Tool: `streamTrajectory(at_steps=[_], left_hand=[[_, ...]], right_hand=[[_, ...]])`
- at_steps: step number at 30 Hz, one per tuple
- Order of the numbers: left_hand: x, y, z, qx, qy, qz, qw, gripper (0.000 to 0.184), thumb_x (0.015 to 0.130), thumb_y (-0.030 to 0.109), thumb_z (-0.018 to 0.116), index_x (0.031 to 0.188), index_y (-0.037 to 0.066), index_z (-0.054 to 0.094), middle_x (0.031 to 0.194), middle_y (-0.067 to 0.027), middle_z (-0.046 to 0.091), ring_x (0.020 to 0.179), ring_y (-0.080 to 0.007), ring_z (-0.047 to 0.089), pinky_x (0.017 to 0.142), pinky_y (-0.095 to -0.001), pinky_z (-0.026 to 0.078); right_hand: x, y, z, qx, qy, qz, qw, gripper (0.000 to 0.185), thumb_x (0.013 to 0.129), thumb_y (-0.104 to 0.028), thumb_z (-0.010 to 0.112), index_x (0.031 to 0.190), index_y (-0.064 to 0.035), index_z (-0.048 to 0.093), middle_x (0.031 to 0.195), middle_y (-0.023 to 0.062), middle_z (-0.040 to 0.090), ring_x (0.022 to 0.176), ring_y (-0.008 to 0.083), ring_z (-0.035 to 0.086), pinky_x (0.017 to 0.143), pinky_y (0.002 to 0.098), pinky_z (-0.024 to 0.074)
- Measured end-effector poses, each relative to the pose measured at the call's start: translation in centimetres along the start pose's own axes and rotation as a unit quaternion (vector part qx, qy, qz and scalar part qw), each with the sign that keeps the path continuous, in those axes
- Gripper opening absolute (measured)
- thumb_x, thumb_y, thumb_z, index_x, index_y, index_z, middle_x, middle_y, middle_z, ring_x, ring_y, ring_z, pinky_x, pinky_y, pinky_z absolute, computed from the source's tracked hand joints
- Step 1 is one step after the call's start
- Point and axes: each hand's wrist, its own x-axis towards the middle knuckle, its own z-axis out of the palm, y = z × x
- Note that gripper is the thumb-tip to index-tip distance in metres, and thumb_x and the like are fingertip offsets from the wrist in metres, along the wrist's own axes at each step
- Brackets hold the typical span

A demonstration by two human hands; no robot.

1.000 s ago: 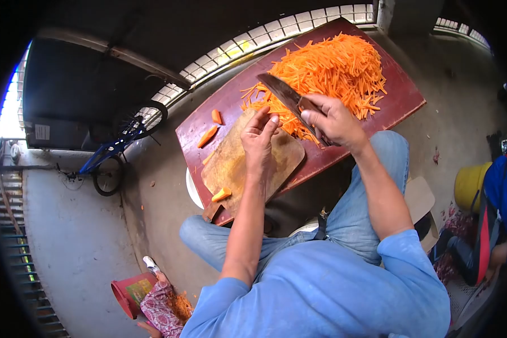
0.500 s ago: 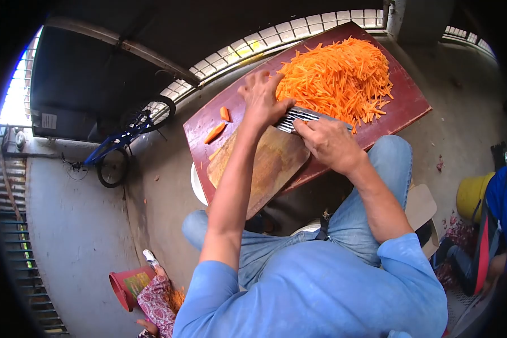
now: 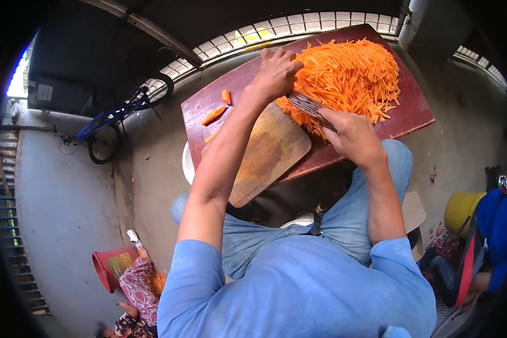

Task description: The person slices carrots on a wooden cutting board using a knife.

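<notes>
A slotted metal grater is held at a slant over the near edge of a big heap of shredded carrot. My right hand grips its lower right end. At its upper left end, my left hand is closed with fingers curled; the fingertips are partly hidden. Below the grater lies a worn wooden cutting board, overlapping the dark red tabletop. Two larger carrot pieces, an upper one and a longer one, rest left of my left forearm.
A blue bicycle stands at the left near the wall. At lower left, another person in patterned clothes is beside a red bucket. A person in blue sits at the right near a yellow bucket. My knees are under the table.
The grater has tilted, showing its face more edge-on. My left hand has moved up and right, its spread fingers now curled. My right hand has shifted slightly right and down.
</notes>
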Motion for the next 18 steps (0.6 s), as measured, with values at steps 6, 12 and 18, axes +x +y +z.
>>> streamTrajectory(at_steps=[6,12,18], left_hand=[[-4.5,-0.7,2.9,-0.268,0.09,-0.152,0.947,0.03,0.092,0.022,0.085,0.119,0.01,0.084,0.126,-0.0094,0.08,0.122,-0.0326,0.071,0.113,-0.05,0.044],[-9.1,-0.1,4.6,-0.311,0.095,-0.168,0.931,0.027,0.084,0.019,0.092,0.108,0.007,0.086,0.125,-0.0134,0.08,0.122,-0.0345,0.071,0.109,-0.0457,0.052],[-10.7,2.3,4.5,-0.214,0.049,-0.096,0.971,0.022,0.08,0.029,0.088,0.097,0.013,0.087,0.129,-0.01,0.069,0.132,-0.0329,0.059,0.107,-0.0531,0.039]], right_hand=[[0.0,1.3,-0.8,0.118,-0.099,0.036,0.987,0.02,0.099,-0.011,0.07,0.115,0.0008,0.072,0.09,0.0245,0.074,0.083,0.0435,0.073,0.076,0.0478,0.0567],[0.4,2.0,-1.1,0.095,-0.11,0.096,0.985,0.02,0.099,-0.017,0.073,0.109,0.0006,0.071,0.094,0.03,0.074,0.094,0.0507,0.073,0.082,0.056,0.0576],[0.7,2.1,-1.4,0.087,-0.101,0.091,0.987,0.02,0.099,-0.016,0.073,0.109,0.0008,0.072,0.093,0.0302,0.074,0.092,0.0503,0.073,0.081,0.0551,0.0575]])
